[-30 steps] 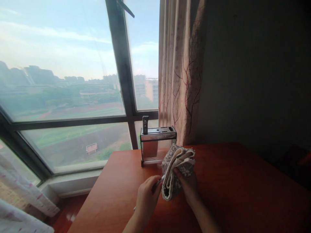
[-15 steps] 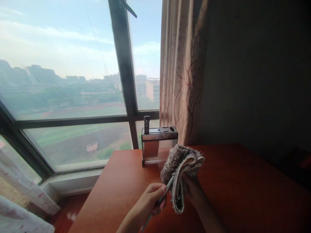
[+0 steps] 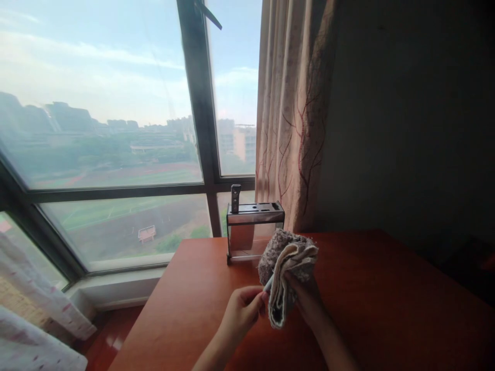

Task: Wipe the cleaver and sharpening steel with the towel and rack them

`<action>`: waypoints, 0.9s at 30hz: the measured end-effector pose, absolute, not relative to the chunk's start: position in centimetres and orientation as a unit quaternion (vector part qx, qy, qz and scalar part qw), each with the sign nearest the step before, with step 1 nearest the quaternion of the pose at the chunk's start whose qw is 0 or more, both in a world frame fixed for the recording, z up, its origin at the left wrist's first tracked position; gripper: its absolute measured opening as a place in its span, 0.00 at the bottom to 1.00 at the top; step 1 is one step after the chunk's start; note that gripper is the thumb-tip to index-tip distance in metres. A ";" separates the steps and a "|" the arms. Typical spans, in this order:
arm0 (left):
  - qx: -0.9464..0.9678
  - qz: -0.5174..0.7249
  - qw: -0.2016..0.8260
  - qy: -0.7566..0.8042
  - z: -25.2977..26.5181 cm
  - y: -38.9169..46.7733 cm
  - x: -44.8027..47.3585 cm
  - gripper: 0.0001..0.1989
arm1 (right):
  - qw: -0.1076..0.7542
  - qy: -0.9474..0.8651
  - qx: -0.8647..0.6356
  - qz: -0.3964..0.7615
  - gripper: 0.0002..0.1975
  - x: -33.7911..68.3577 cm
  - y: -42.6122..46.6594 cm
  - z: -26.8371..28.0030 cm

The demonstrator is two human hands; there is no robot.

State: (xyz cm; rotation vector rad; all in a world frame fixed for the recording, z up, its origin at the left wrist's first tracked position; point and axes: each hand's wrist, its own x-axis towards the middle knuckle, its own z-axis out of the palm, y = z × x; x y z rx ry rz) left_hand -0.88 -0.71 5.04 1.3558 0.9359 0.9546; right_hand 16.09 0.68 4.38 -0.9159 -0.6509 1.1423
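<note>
My left hand [image 3: 245, 307] is closed, thumb and fingers pinching a slim pale-grey, metal-looking tool [image 3: 268, 283]. The tool's far end goes in behind the fold of a shaggy grey-brown cloth [image 3: 279, 252]; its kind does not show. My right hand [image 3: 303, 296] grips the folded cloth from the right and below, its fingers mostly hidden by it. The cloth's paler edges are bunched toward me. Just behind the cloth, on the table, stands a clear-sided knife block [image 3: 255, 219] with a dark top. One knife handle [image 3: 235, 198], dark with rivets, sticks up at its left end.
The red-brown wooden table [image 3: 379, 288] spreads under both hands. Beyond it are a large window with a dark frame [image 3: 211, 154] and a beige curtain [image 3: 292, 113]. A white patterned curtain [image 3: 34, 340] hangs at lower left. A dark wall [image 3: 406, 118] is at right.
The cloth has moved slightly up and left and turned a little. Less of the grey tool shows now: its lower end below my left hand has gone out of sight.
</note>
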 end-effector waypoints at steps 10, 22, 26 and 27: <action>0.698 0.419 0.375 0.444 5.3 -0.7 -2.1 0.16 | 0.649 -0.323 -0.383 0.573 0.21 16.4 0.6 3.7; 0.692 0.416 0.409 0.425 5.7 -1.1 -1.5 0.18 | 0.636 -0.353 -0.460 0.509 0.20 16.5 0.6 4.5; 0.707 0.409 0.381 0.433 6.0 -1.0 -1.8 0.16 | 0.631 -0.358 -0.484 0.489 0.20 17.2 0.7 4.9; 0.708 0.408 0.376 0.437 6.1 -1.0 -1.8 0.16 | 0.634 -0.353 -0.487 0.486 0.20 17.3 0.7 5.0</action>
